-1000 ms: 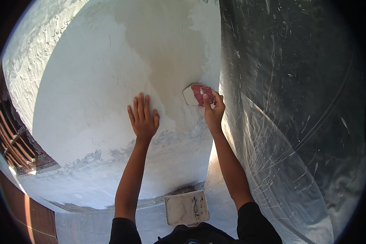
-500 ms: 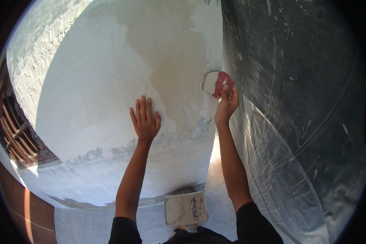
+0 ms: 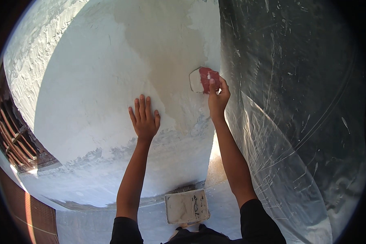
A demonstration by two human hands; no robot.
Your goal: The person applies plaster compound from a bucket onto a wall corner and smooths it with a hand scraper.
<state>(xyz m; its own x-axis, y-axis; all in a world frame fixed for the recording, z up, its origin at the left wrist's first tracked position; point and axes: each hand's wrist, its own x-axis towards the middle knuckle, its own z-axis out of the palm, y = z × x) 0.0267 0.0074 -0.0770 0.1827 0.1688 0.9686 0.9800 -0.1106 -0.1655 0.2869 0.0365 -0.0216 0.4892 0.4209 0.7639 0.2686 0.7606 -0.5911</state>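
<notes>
My left hand [image 3: 145,118] lies flat on the white wall [image 3: 89,93], its fingers stretched out and slightly spread, with nothing in it. Near the wall's right edge, my right hand [image 3: 218,99] is closed on a flat putty scraper [image 3: 209,80] with a red grip part and a whitish blade. The thumb lies on the red part, while the blade points left against the wall. Beige and grey patches of smooth coating mark the wall around both hands. Whether putty sits under the blade cannot be seen.
A rectangular tray [image 3: 186,207] with greyish paste stands below, close to my body. Dark plastic sheeting [image 3: 297,81] hangs on the right, with a clear sheet [image 3: 280,183] lower down. At far left is a barred window opening [image 3: 18,134]. Pale sheeting [image 3: 110,223] covers the floor.
My right hand has moved the scraper left and slightly up along the wall, away from its right edge. The left hand stays in nearly the same place.
</notes>
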